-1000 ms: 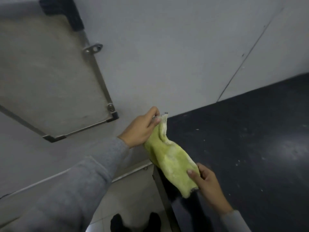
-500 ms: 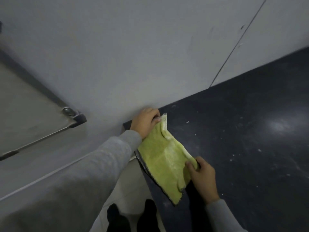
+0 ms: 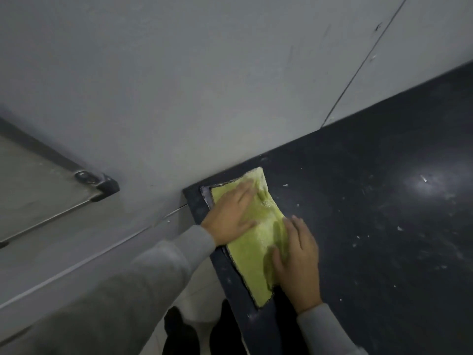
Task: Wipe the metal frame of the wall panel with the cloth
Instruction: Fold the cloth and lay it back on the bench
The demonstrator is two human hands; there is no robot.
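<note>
Pressing flat with straight, spread fingers, the left hand (image 3: 231,216) and right hand (image 3: 298,262) hold the yellow-green cloth (image 3: 252,248) on the dark table (image 3: 371,213) near the wall panel's metal frame (image 3: 51,217).

sleeves (image 3: 163,265): grey, long (both arms) | shoes (image 3: 179,334): black

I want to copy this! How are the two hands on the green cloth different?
The left hand lies on the green cloth's upper end, near the wall; the right hand lies on its lower end. The left hand's fingers point up and right; the right hand's point up and left. Both lie flat, fingers straight, pressing the cloth onto the dark countertop.
</note>
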